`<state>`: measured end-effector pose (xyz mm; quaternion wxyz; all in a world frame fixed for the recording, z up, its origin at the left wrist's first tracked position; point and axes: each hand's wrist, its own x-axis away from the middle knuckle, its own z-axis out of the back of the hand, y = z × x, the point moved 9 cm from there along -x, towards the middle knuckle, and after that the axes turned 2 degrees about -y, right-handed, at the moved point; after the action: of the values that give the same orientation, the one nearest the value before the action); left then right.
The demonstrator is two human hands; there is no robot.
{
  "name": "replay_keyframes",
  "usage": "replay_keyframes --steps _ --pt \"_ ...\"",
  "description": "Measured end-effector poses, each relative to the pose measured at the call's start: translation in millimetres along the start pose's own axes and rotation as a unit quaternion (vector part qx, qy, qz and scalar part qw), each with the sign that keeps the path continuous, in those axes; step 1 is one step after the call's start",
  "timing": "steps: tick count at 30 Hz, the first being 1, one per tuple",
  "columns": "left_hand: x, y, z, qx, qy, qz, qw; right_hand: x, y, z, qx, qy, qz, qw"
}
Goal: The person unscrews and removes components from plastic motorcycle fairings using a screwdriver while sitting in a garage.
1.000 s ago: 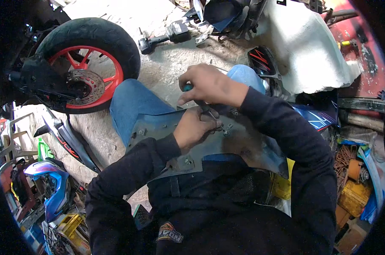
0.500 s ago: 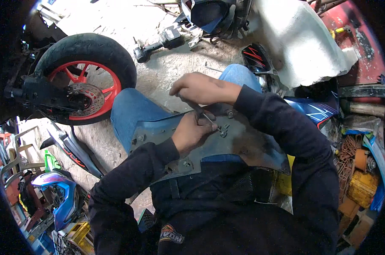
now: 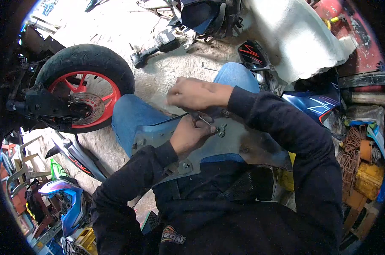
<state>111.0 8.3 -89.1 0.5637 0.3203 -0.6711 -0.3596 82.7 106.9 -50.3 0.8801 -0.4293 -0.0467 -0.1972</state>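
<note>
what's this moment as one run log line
left grip: on thin metal shaft | right grip: curled, contents hidden | grey panel: across legs

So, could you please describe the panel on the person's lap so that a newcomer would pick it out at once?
From the red-rimmed motorcycle wheel at upper left, move right and down to the person's lap. A broad panel lies across it, partly covered by the left hand. Unlike the glossy blue fairing farther right, it is dull grey, with small fittings on its face.
</note>
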Motion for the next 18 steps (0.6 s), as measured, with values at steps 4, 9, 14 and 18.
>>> replay_keyframes --steps 4,9,14,18 --pt "1.8 -12.9 -0.2 0.083 -0.020 0.052 0.995 -4.7 -8.5 4.1 -0.034 0.005 0.076 0.997" --pt "-2.8 -4.8 2.4 0.018 0.015 -0.015 1.000 4.2 -1.5 4.4 -0.033 0.020 0.020 0.999" --pt "-3.0 -7.4 0.8 0.035 -0.015 0.011 0.999 6.1 -16.5 12.6 -0.036 -0.033 0.029 0.998" --pt "1.9 -8.3 -5.7 0.082 -0.023 0.061 0.994 8.1 -12.0 12.3 0.011 0.024 0.028 0.999"
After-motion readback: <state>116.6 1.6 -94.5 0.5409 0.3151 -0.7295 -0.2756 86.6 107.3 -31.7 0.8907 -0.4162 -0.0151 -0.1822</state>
